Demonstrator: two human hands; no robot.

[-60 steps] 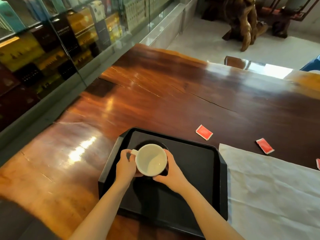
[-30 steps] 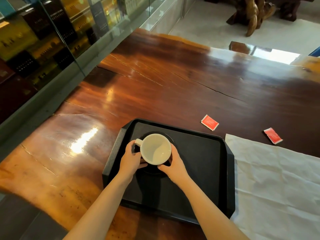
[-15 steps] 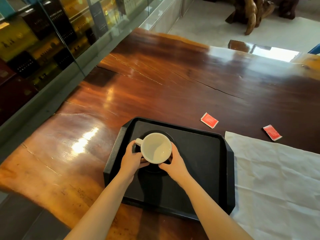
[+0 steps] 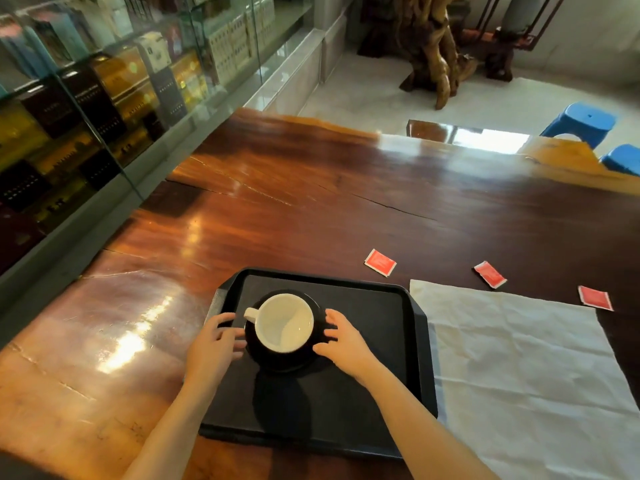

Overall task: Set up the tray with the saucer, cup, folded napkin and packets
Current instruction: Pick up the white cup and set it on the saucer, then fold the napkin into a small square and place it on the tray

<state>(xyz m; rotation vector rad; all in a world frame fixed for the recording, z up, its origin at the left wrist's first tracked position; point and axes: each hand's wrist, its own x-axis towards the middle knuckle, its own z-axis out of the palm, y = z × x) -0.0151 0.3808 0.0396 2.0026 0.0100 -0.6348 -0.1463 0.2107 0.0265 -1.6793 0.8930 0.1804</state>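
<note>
A black tray (image 4: 381,341) lies on the wooden table near its front edge. On its left part rests a black saucer (image 4: 294,362) with a white cup (image 4: 284,323) standing upright on it, handle to the left. My left hand (image 4: 213,348) is just left of the saucer, fingers spread, holding nothing. My right hand (image 4: 343,341) is just right of the saucer, also open. A white napkin (image 4: 519,358) lies spread flat to the right of the tray. Three red packets (image 4: 380,262), (image 4: 490,274), (image 4: 594,297) lie on the table beyond the napkin.
A glass display case (image 4: 104,98) with boxes runs along the table's left side. Blue stools (image 4: 581,123) stand past the far right edge. A carved wooden stand (image 4: 436,53) is on the floor beyond the table.
Both hands have let go of the cup and moved apart to either side of the saucer. The cup now stands on the saucer.
</note>
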